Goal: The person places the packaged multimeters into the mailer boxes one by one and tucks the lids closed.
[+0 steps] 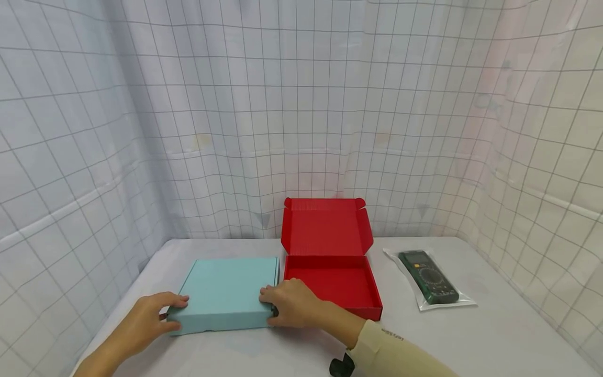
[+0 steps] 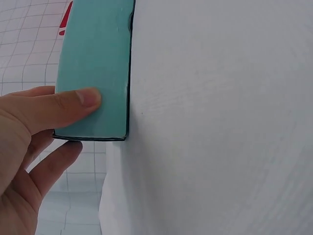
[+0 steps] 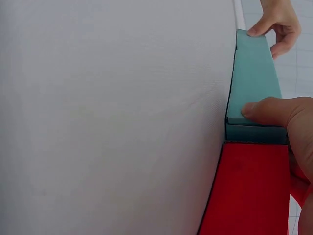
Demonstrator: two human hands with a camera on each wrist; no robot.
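Teal box (image 1: pixel 225 293) lies closed, both hands' fingers (image 1: pixel 176 300) gripping its near corners; red box (image 1: pixel 330 283) touches its right edge.

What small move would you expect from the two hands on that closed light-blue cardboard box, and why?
Probably lifting its front edge to open the lid. The left hand holds the near-left corner of the closed light-blue cardboard box, thumb on its front face, and the right hand holds the near-right corner. The red cardboard box beside it already stands open and empty.

Head high, wrists close, sharing teal box (image 1: pixel 225 293)
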